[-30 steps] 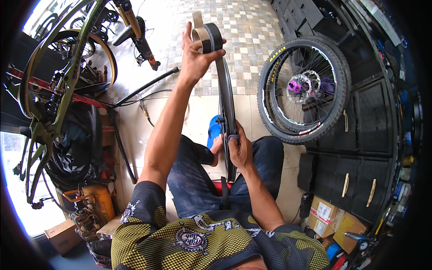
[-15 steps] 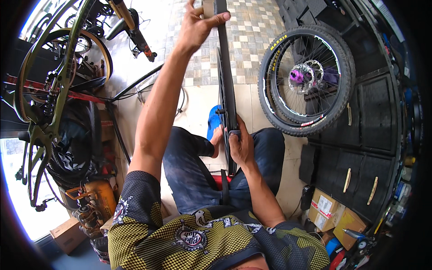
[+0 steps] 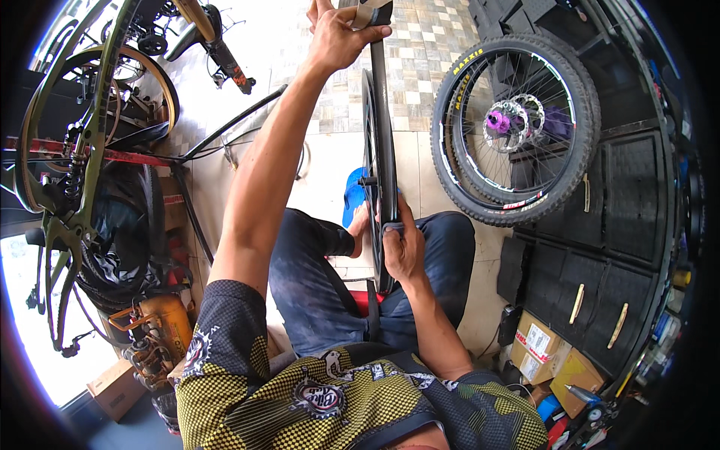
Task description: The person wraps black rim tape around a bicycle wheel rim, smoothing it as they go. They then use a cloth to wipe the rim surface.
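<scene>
A spoked bicycle wheel (image 3: 367, 135) stands edge-on between my knees, its dark rim facing up toward me. My left hand (image 3: 339, 37) is stretched out to the wheel's far end. Its thumb lies across a flat strip (image 3: 369, 15), brownish on one side and black on the other, which its fingers grip. Lower down, my right hand (image 3: 405, 251) wraps around the near part of the wheel from the right. Its thumb presses on a small dark fold at the rim. The fingers behind the wheel are partly hidden.
Two knobby-tyred wheels (image 3: 517, 127) with purple hubs lean against black cabinets (image 3: 562, 285) at the right. A green bicycle frame (image 3: 94, 150) hangs at the left, above an orange compressor (image 3: 165, 326). Cardboard boxes (image 3: 536, 349) sit at the lower right.
My left hand has shifted slightly right and up along the rim, and more of the strip's brownish side shows by it. My right hand stays nearly in place.
</scene>
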`<state>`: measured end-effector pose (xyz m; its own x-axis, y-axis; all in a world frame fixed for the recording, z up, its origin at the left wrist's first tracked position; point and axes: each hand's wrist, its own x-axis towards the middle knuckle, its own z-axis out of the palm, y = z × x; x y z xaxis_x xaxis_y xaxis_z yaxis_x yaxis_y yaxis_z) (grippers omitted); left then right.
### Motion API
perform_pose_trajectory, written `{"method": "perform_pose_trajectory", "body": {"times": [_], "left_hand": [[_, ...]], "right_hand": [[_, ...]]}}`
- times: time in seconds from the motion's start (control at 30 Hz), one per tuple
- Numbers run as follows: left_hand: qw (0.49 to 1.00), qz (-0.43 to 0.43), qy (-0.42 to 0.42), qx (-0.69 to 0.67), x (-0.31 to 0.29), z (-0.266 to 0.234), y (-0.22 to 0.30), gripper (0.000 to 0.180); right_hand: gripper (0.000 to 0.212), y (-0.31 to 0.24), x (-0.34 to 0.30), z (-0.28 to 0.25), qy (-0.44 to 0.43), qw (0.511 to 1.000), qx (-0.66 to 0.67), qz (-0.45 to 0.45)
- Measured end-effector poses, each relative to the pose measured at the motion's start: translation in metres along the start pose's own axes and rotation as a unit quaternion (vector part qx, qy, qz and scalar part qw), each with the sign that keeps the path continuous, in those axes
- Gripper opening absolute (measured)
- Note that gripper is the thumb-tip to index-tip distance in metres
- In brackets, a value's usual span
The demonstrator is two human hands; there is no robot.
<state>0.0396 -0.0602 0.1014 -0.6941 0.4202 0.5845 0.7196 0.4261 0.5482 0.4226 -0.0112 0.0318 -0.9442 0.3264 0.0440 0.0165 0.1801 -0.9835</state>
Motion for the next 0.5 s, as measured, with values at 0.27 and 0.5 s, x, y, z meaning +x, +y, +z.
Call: {"method": "perform_pose_trajectory", "body": {"times": [0.27,0.5], "left_hand": [[1.000,0.011,0.017,-0.017,-0.003,-0.007,-0.014,0.031],[0.996,-0.056,-0.049,0.048,-0.015,0.005,-0.023,0.061]], "right_hand": [[0.076,0.003,0.000,0.000,-0.019,0.999,-0.021,0.016],[0.078,0.013,-0.001,0.004,-0.022,0.999,-0.038,-0.009]]}}
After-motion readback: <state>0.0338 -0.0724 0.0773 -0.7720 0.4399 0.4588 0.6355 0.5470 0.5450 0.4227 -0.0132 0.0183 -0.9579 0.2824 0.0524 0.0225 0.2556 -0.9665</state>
